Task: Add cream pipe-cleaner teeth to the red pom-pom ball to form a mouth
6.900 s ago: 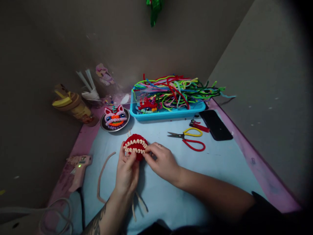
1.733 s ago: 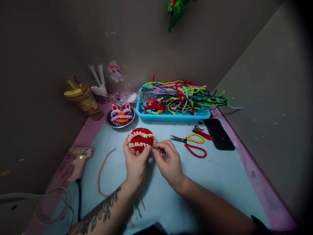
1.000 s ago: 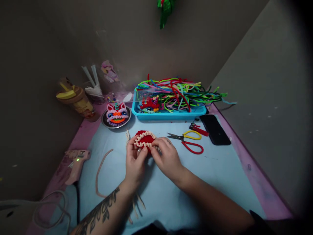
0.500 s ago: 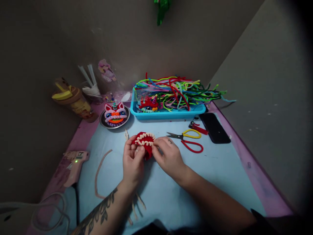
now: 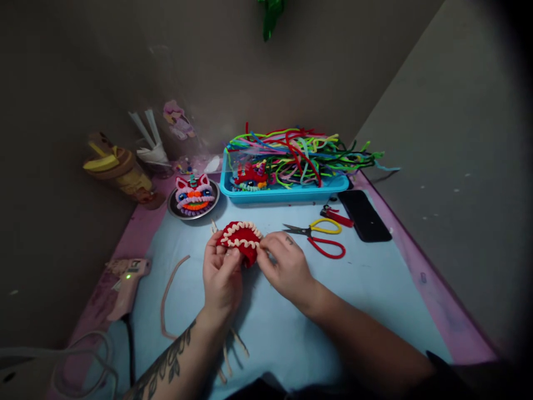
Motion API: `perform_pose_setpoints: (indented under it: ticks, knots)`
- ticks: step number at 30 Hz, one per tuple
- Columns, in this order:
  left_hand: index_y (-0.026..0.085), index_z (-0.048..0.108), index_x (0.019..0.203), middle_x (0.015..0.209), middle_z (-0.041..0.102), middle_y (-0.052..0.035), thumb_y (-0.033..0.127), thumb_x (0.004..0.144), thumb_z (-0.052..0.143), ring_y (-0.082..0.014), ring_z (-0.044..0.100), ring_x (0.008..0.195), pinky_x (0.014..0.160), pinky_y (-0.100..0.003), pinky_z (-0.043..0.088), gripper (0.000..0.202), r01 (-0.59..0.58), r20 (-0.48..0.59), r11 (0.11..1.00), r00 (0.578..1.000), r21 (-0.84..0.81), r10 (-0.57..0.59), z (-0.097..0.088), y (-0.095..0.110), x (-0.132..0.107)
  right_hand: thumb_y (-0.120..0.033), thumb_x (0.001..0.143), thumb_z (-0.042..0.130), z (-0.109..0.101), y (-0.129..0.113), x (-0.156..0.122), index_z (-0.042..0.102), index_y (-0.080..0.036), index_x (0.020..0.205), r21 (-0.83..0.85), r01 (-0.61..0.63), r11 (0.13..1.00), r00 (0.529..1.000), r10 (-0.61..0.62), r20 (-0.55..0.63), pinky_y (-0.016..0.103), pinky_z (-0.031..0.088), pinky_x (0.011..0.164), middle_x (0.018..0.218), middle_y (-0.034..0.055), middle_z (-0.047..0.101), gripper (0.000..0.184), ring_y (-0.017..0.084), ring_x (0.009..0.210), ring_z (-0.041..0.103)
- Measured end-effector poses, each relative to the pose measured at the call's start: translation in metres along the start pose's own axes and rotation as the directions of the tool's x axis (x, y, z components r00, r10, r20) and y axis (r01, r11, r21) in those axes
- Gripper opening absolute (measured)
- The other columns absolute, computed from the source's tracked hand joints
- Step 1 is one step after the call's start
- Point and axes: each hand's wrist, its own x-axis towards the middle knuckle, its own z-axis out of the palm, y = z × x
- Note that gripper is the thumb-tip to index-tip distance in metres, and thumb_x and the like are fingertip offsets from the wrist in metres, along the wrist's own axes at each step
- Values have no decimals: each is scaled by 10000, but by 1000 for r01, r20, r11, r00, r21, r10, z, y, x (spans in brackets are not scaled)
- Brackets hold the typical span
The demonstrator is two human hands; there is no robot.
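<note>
A red fuzzy pipe-cleaner piece (image 5: 240,235) with a wavy cream pipe-cleaner trim (image 5: 241,225) along its edges is held above the middle of the table. My left hand (image 5: 222,272) grips it from the left, thumb in front and fingers behind. At its right end, my right hand (image 5: 287,265) pinches the end of the cream trim between thumb and fingertips; the exact pinch point is partly hidden. Just right of my right hand lie scissors (image 5: 310,230) with one yellow and one red handle, blades apart.
Behind, a blue tray (image 5: 283,195) holds many coloured pipe cleaners and a red lion head. Another lion head (image 5: 195,194) sits in a metal bowl (image 5: 172,211). A glue gun (image 5: 129,289) with a lit green light lies left, a phone (image 5: 365,215) and red lighter (image 5: 338,216) right. Loose pipe cleaners (image 5: 166,294) lie in front.
My left hand has moved slightly left and tilted the red piece, so more of its red face and trim shows. My right hand stays at its right end, still pinching.
</note>
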Motion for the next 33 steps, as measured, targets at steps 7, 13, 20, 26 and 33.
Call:
perform_pose_setpoints:
  ticks: [7, 13, 20, 26, 33]
  knots:
    - [291, 554, 1127, 1127, 635, -15, 160, 610, 835, -162, 631, 1035, 932, -285, 493, 602, 66, 45, 998, 997, -18, -65, 0, 0, 2, -135, 884, 510, 6, -3, -5, 630, -192, 989, 63, -10, 998, 999, 7, 46, 369, 557, 833, 923, 85, 663, 170, 210, 916, 627]
    - [350, 466, 1263, 1175, 634, -13, 146, 632, 831, -145, 657, 1005, 919, -290, 503, 756, 42, 57, 999, 997, 26, -43, -2, -5, 3, -136, 898, 505, 12, -2, -8, 626, -207, 1016, 93, -38, 995, 999, 35, 30, 368, 558, 871, 948, 79, 655, 184, 201, 949, 627]
    - [195, 662, 1041, 1104, 706, -79, 186, 620, 837, -204, 645, 1073, 1017, -321, 454, 456, 180, 150, 984, 973, -12, -176, -1, -11, 6, -140, 922, 496, 16, 3, -9, 642, -198, 1034, 37, -34, 999, 999, 33, 17, 367, 552, 906, 980, 96, 647, 193, 203, 971, 624]
    - [195, 697, 1002, 1065, 723, -81, 229, 642, 829, -235, 636, 1094, 1037, -363, 440, 385, 252, 208, 968, 946, 4, -247, 0, -14, 5, -128, 909, 497, 17, 8, -9, 675, -218, 1049, 31, -62, 998, 997, 61, 46, 365, 553, 884, 992, 89, 642, 243, 209, 962, 621]
    - [227, 659, 954, 938, 720, -6, 241, 701, 800, -127, 663, 871, 874, -271, 516, 290, 321, 129, 942, 943, -95, -308, -2, -16, 5, -165, 909, 536, 13, 5, -4, 645, -218, 934, 52, -70, 996, 997, 72, -37, 377, 539, 859, 891, 64, 653, 124, 209, 900, 606]
